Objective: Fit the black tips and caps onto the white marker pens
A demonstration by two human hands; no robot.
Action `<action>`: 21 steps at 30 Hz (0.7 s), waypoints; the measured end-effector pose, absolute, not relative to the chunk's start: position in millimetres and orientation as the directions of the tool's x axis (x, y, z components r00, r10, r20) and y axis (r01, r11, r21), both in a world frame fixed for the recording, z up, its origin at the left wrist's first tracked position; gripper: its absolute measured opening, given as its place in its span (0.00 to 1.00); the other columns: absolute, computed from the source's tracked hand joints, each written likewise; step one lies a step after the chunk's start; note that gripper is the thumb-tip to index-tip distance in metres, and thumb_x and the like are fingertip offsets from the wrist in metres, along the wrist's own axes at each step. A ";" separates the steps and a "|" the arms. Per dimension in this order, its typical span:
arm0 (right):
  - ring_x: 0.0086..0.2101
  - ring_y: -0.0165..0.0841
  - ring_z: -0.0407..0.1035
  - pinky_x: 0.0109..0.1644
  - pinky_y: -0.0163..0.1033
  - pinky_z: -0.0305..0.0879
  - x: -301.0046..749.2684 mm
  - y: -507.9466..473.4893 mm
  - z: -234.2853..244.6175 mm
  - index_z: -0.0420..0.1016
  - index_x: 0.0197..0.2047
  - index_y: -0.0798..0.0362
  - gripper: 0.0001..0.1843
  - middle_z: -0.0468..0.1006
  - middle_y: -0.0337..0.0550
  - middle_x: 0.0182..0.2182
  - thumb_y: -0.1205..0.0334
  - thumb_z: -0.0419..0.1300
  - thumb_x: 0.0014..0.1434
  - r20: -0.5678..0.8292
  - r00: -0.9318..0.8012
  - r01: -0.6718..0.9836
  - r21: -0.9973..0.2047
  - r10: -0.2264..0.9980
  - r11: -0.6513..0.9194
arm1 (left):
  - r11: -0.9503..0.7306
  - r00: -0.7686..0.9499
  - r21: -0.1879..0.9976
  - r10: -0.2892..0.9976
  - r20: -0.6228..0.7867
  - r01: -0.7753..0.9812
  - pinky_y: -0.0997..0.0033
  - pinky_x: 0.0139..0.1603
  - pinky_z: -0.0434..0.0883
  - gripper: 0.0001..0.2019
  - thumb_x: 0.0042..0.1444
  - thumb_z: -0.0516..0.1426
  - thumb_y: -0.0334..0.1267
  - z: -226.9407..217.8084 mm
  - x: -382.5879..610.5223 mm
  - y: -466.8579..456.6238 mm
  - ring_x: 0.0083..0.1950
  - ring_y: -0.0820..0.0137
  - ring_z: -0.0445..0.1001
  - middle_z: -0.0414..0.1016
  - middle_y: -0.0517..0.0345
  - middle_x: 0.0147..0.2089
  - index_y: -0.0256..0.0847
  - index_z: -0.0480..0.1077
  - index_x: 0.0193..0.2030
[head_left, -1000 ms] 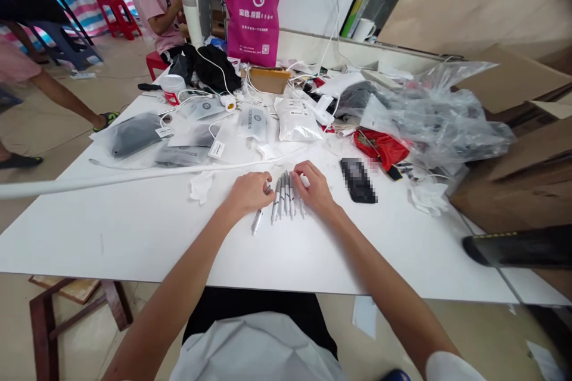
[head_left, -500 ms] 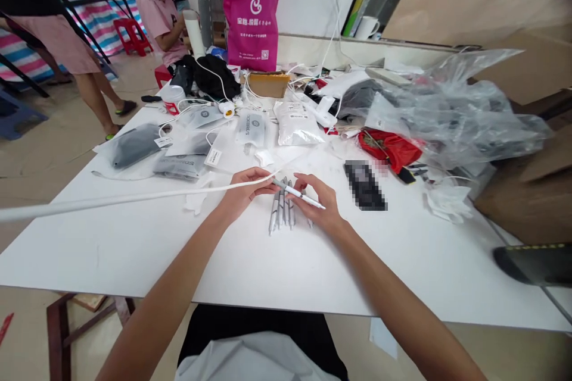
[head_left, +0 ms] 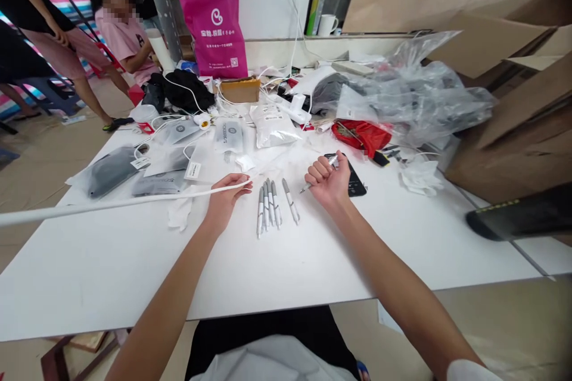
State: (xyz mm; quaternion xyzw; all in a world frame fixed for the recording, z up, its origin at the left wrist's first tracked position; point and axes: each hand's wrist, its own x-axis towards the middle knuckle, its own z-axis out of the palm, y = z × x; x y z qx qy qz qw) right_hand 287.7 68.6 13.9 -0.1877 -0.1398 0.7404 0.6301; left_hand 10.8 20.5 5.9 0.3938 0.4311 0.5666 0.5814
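The right hand (head_left: 328, 181) is curled tightly around one pen (head_left: 304, 189); the left hand (head_left: 221, 205), at nine o'clock, has its fingers parted. The step seems to be handling single pens apart from the pen row (head_left: 260, 211) at eight; the next move likely calls for a steady wrist beside the phone (head_left: 357, 184) at three. White tabletop (head_left: 290, 274) gives room to its edge at six.

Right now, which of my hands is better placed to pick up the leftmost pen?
Probably your left hand: it is nearer the leftmost pen and holds no pen that I can see. Your right hand is farther off and closed around another pen.
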 end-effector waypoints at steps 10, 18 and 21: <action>0.19 0.27 0.33 0.18 0.36 0.44 297.4 69.8 12.7 0.36 0.28 0.45 0.29 0.40 0.28 0.17 0.40 0.44 0.75 -0.072 -0.113 -0.923 -0.361 0.991 -0.132 | 0.055 0.010 0.929 0.998 -0.055 -0.365 0.69 0.45 0.77 0.15 0.49 0.77 0.44 2.6 13.9 22.4 0.41 0.69 0.79 0.80 0.55 0.38 0.39 0.83 0.36; 0.18 0.27 0.32 0.18 0.37 0.43 291.0 65.9 11.8 0.36 0.26 0.46 0.30 0.40 0.28 0.16 0.42 0.45 0.75 -0.101 -0.124 -0.909 -0.388 0.987 -0.154 | 0.017 0.057 0.956 0.998 0.000 -0.293 0.66 0.47 0.77 0.14 0.56 0.74 0.46 -0.3 15.7 20.1 0.43 0.67 0.79 0.80 0.54 0.38 0.39 0.83 0.40; 0.19 0.27 0.36 0.19 0.36 0.48 278.5 57.9 13.3 0.39 0.26 0.46 0.32 0.43 0.29 0.17 0.37 0.48 0.74 -0.071 -0.153 -0.895 -0.412 0.986 -0.169 | -0.051 0.091 0.984 0.993 0.068 -0.171 0.64 0.50 0.76 0.16 0.59 0.72 0.48 -0.4 21.7 15.0 0.42 0.67 0.79 0.82 0.54 0.39 0.40 0.83 0.45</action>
